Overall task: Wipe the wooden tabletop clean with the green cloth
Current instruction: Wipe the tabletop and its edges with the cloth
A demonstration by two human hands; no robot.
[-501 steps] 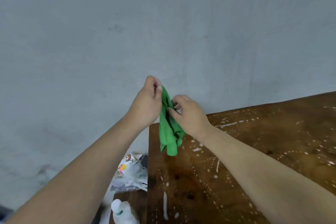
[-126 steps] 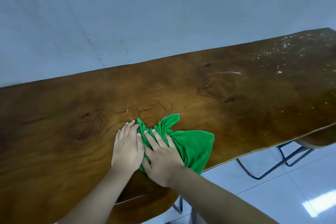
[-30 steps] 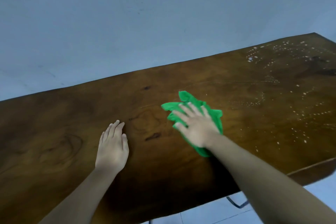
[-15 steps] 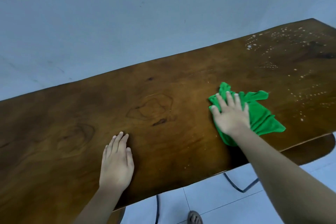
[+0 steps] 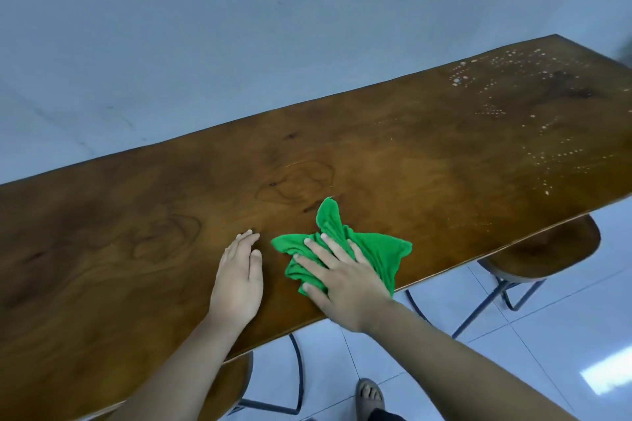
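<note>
head view: the right hand [image 5: 342, 278] lies flat, fingers spread, pressing the crumpled green cloth [image 5: 372, 249] onto the wooden tabletop [image 5: 427, 154] at lower centre of the frame, near the front edge. the left hand [image 5: 239, 275] rests open, palm down, just beside it, gripping nothing; white specks [image 5: 533, 133] dot the upper right.

green cloth [image 5: 371, 251]: crumpled, lying flat near the tabletop's front edge.
tabletop [image 5: 427, 161]: brown wood, white droplets speckling its far right end.
</note>
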